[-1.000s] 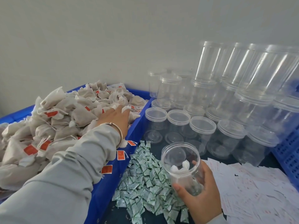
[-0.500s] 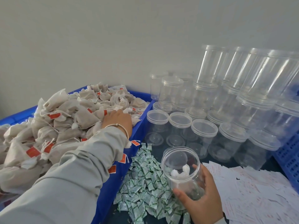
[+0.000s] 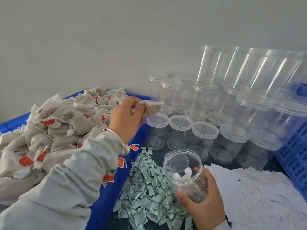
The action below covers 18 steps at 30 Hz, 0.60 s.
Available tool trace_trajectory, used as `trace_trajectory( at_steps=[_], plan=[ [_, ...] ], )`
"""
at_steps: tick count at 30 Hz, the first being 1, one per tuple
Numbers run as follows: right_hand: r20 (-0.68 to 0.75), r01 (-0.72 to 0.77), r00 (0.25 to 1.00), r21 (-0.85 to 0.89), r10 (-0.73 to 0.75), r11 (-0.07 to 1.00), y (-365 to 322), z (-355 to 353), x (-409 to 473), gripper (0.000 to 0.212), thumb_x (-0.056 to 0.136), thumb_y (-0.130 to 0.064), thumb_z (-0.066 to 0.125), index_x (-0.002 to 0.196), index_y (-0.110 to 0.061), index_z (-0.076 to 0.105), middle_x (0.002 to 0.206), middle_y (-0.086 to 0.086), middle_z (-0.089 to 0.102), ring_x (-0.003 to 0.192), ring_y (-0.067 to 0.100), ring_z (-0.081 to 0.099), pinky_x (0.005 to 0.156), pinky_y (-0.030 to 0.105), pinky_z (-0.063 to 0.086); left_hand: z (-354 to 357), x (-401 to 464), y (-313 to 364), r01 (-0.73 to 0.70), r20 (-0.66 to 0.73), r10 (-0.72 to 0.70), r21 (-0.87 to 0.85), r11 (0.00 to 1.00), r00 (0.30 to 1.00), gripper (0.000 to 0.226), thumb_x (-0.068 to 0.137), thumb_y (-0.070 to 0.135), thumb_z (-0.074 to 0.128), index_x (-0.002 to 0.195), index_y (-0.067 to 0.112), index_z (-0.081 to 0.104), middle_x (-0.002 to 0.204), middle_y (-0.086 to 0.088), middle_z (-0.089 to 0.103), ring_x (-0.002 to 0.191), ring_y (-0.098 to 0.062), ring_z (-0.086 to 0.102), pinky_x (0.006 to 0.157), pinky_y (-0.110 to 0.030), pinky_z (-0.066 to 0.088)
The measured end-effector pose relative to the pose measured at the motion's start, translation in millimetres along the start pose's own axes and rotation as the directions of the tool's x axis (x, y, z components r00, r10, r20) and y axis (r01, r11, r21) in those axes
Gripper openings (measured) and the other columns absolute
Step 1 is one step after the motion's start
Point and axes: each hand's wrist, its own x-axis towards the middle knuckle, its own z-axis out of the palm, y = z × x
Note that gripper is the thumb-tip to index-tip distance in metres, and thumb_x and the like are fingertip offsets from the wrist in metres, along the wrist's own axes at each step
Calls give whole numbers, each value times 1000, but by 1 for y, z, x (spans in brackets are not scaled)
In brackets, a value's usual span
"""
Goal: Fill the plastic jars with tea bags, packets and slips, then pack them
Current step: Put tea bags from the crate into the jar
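Note:
My left hand (image 3: 126, 118) pinches a grey tea bag (image 3: 152, 107) and holds it lifted above the right rim of the blue crate (image 3: 103, 206), which is heaped with tea bags (image 3: 54, 128) bearing red tags. My right hand (image 3: 202, 205) grips an open clear plastic jar (image 3: 183, 173), tilted toward me, with a couple of tea bags lying in its bottom. Below the jar lies a pile of small green-and-white packets (image 3: 147, 188). White paper slips (image 3: 259, 196) are spread out to the right of that hand.
Several empty clear jars (image 3: 204, 133) with lids stand in rows behind the held jar, and more are stacked higher at the back right (image 3: 249, 72). A blue perforated crate (image 3: 297, 155) sits at the right edge. A grey wall closes off the back.
My left hand has come up off the tea bag heap with one tea bag and moved right, toward the jars. The jar in my right hand has hardly moved.

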Motion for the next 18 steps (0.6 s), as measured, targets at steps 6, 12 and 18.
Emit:
trace_trajectory(
  at_steps=[6,12,18],
  plan=[
    [10,-1,1000,-28,2,1000,-2,-2,0,114,34,-63,84,135,-31,43,131,-10,53,122,11,52,99,47,48,16,-25,15,212,416,-144,-123,970,898,14,89,16,60,76,21,62,64,2,62,38,-9,52,36,-16,43],
    [11,13,1000,-57,-13,998,-2,1,2,111,40,-55,88,137,-25,43,133,-5,53,124,13,51,102,48,45,32,-48,9,-165,664,8,174,971,747,10,84,29,68,77,30,61,70,2,67,51,-1,60,57,-22,56],
    [-9,3,1000,-45,-4,999,-7,2,0,116,36,-69,83,137,-28,41,132,-10,54,123,10,52,102,48,44,35,-50,12,10,670,-14,9,1000,742,4,87,26,64,86,23,61,72,6,69,61,-7,67,59,-22,56]
  ],
)
